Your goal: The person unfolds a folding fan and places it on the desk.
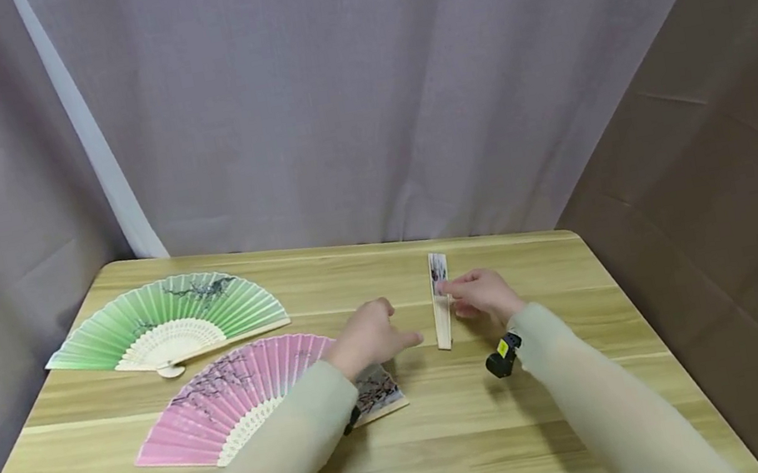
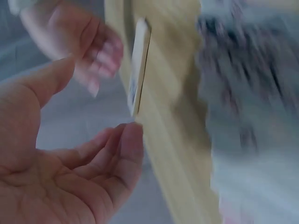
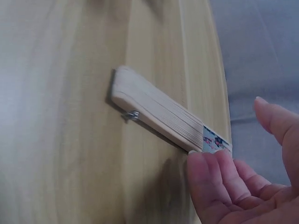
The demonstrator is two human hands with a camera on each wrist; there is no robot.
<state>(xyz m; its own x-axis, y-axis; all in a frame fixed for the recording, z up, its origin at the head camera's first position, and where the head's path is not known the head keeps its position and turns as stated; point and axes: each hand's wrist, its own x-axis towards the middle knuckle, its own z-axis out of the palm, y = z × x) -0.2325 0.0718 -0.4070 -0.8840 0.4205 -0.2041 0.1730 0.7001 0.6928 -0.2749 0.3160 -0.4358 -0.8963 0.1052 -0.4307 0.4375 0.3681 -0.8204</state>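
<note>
A folded fan (image 1: 442, 311) with pale wooden ribs and a strip of printed cloth stands out right of the table's middle. My right hand (image 1: 482, 294) is at its right side, fingertips right at the printed end; in the right wrist view the thumb is spread away from the fan ribs (image 3: 156, 109). To the left of the folded fan, my left hand (image 1: 370, 338) hovers with thumb and fingers apart, holding nothing. Beneath the left wrist lies a spread grey fan (image 1: 380, 388) with dark branches, partly hidden by the arm and blurred in the left wrist view.
A spread pink fan (image 1: 225, 399) lies on the wooden table (image 1: 464, 458), partly covered by the left forearm. Behind it, a spread green fan (image 1: 128, 323) rests near the back left corner. Grey curtains (image 1: 341, 108) hang behind the table and along its sides.
</note>
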